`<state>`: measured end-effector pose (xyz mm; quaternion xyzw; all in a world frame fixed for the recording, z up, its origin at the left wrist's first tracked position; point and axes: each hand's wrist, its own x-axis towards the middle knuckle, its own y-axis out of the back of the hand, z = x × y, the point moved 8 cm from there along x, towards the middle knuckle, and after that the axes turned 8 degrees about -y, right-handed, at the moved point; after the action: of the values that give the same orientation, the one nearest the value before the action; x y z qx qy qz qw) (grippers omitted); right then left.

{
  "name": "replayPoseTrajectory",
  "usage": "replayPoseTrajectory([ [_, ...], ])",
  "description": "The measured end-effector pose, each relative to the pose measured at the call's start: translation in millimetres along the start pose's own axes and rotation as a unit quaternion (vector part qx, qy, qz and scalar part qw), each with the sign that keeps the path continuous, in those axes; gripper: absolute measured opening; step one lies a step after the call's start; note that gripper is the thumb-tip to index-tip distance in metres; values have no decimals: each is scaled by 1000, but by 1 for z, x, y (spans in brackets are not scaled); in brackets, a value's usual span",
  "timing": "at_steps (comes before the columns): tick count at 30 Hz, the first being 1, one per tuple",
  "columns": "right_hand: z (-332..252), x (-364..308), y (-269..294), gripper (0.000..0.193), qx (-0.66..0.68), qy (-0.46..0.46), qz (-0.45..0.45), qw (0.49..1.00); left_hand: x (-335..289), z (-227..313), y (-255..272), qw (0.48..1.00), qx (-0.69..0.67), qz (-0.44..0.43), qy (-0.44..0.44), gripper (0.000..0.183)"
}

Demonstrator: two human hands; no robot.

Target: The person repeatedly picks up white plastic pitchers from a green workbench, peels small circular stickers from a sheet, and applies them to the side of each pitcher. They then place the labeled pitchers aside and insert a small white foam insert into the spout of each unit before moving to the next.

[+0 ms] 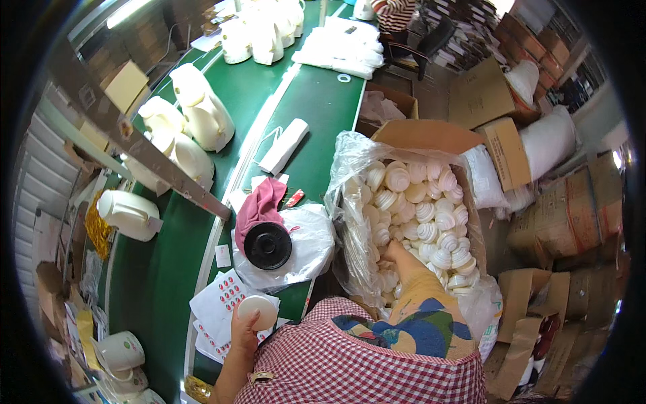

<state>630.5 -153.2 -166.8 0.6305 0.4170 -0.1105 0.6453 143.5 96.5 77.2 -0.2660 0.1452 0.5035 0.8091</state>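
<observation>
My left hand (pixel 243 330) grips a round, cream-white plastic lid (pixel 258 312) by its edge, thumb on top, above sheets of red oval stickers (pixel 225 300) at the bench edge. To the right, my right hand (pixel 396 252) reaches down into a large carton lined with clear plastic (pixel 347 168). It is among many similar white ridged lids (pixel 426 232), and its fingers are hidden there. On the bench ahead, a black round lid (pixel 267 246) lies on a white plastic bag (pixel 311 236), with a pink cloth (pixel 261 204) beside it.
Cream plastic jugs (pixel 205 111) stand along the green bench (pixel 151 269), crossed by a slanting metal post (pixel 158 161). A white roll (pixel 284 147) lies farther up. Cartons (pixel 558 209) and white sacks (pixel 552 143) crowd the right. A person in stripes (pixel 393 15) is at the far end.
</observation>
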Motion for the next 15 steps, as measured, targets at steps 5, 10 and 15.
replayPoseTrajectory([
  [5, 39, -73, 46, 83, 284, -84, -98, 950, -3, -2, 26, 998, -54, 21, -36, 53],
  [10, 74, -128, 143, 77, 502, -75, 23, 861, -24, 2, 54, 991, -115, 65, -32, 53],
  [15, -182, -194, 198, 85, 431, 231, -190, 852, -36, -29, 103, 978, -189, 81, -45, 54],
])
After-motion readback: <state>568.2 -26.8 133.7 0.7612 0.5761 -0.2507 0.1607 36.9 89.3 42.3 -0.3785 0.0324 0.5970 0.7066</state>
